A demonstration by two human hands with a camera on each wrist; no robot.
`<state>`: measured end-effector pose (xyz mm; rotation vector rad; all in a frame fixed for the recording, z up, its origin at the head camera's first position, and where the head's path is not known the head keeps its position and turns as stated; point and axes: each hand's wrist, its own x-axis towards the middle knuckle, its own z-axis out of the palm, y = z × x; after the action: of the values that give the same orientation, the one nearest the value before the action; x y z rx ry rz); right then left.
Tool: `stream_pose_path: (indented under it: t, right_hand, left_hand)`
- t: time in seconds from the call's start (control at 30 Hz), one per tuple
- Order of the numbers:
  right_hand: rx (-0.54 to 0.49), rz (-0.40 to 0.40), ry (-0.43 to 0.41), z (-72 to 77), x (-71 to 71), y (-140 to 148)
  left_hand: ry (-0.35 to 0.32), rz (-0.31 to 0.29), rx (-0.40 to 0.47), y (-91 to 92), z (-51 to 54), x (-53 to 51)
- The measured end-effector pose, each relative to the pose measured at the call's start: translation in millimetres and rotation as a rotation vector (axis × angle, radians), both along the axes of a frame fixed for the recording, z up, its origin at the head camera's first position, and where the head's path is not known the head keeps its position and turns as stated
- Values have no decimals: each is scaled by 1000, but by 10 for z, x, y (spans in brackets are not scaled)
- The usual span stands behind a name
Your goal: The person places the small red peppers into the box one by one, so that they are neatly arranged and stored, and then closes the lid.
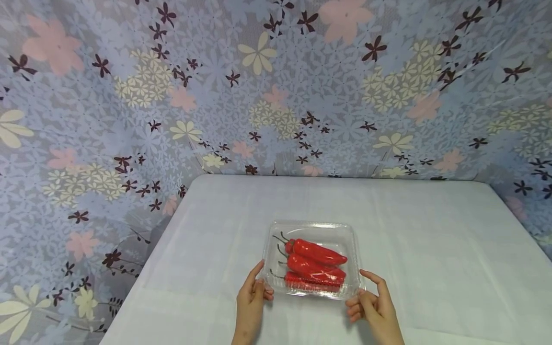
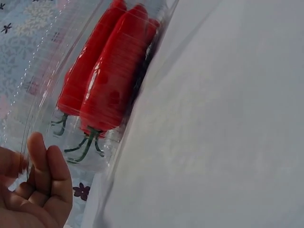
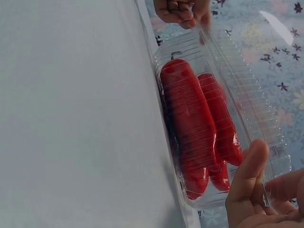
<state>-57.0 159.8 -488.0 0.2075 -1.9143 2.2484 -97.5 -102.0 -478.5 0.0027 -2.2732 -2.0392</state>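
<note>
A clear plastic container [image 1: 315, 229] sits on the white-covered table in the head view, holding several red peppers [image 1: 316, 264] with thin green stems. My left hand [image 1: 253, 298] pinches its left edge between thumb and fingers. On the right edge, near the front corner, my right hand [image 1: 376, 303] has a similar pinch. In the left wrist view, the left fingers [image 2: 50, 175] curl at the rim by the stem ends. From the right wrist, the right thumb and fingers [image 3: 247, 180] grip the rim near the pepper tips. Whether the lid is fastened I cannot tell.
A white cloth [image 1: 431, 230] covers the table, with its far edge against a blue-grey flowered fabric [image 1: 276, 86]. The same fabric hangs at the left and right sides of the table.
</note>
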Motion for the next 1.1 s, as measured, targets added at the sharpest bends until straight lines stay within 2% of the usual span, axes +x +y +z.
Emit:
stream_pose_path:
  t: [0.17, 0.33, 0.83, 1.1]
  right_hand:
    - [24, -29, 2, 4, -10, -16]
    - [33, -49, -9, 12, -11, -22]
    - [42, -77, -77, 15, -13, -11]
    - [30, -106, -136, 38, -11, -6]
  left_hand:
    - [-7, 70, 6, 65, 6, 18]
    - [11, 101, -18, 93, 5, 31]
    - [-67, 61, -159, 77, 64, 23]
    - [-93, 42, -102, 69, 69, 33]
